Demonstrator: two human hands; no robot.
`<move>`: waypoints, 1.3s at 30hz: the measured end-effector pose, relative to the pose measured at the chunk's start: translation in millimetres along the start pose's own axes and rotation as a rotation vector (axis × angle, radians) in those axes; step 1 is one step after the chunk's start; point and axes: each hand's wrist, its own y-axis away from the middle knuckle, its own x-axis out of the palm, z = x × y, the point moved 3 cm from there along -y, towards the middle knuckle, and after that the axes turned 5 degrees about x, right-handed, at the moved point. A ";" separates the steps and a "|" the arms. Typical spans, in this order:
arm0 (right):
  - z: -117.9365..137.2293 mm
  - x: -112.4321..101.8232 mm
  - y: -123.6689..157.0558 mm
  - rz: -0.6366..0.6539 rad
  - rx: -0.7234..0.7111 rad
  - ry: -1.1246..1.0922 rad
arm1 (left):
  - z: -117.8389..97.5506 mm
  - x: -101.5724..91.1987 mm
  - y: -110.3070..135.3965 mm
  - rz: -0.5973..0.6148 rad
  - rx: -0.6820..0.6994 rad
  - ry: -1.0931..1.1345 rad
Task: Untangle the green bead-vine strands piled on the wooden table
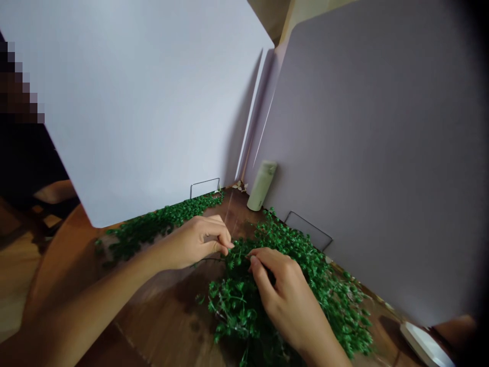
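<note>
Between my two hands runs a thin sprig with small green leaves (240, 251). My left hand (208, 237) pinches at its left end, thumb and fingertips together. On the other side my right hand (280, 283) has thumb and forefinger closed on the sprig, the other fingers curled under. Below and around my right hand spreads a loose heap of leafy green stems (321, 275). Behind my left hand, a second long bunch of green stems (153, 229) lies along the foot of the left panel.
Two tall panels, a white one (145, 102) and a grey one (362, 142), stand on wire feet on the wooden table (168, 316). A pale green bottle (262, 186) stands near their corner. A white object (426, 346) lies at lower right. Another person's arm (57, 191) shows at left.
</note>
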 end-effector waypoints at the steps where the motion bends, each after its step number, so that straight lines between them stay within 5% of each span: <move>1: 0.8 0.5 1.1 0.005 -0.007 0.000 | 1.9 -1.1 -0.1 0.000 -0.009 -0.001; 10: 9.4 13.7 7.7 0.033 -0.132 0.127 | 7.3 3.0 -0.4 0.021 -0.010 -0.104; 13: 11.5 11.9 8.4 0.035 -0.127 0.119 | 14.3 -9.8 -0.9 -0.017 -0.003 -0.257; 18: 21.3 -11.8 15.7 0.007 -0.185 -0.024 | 58.1 -84.2 18.2 -0.545 -0.310 -0.494; 22: 15.3 -25.0 14.5 -0.080 -0.106 -0.012 | 76.9 -112.9 33.2 -0.704 -0.430 -0.699; 31: -4.4 -21.7 0.8 -0.079 0.055 0.037 | 56.3 -70.5 13.9 -0.525 -0.071 -0.764; 39: -4.3 -20.8 0.8 -0.090 0.032 0.020 | -3.9 -4.5 1.9 -0.024 0.270 -0.476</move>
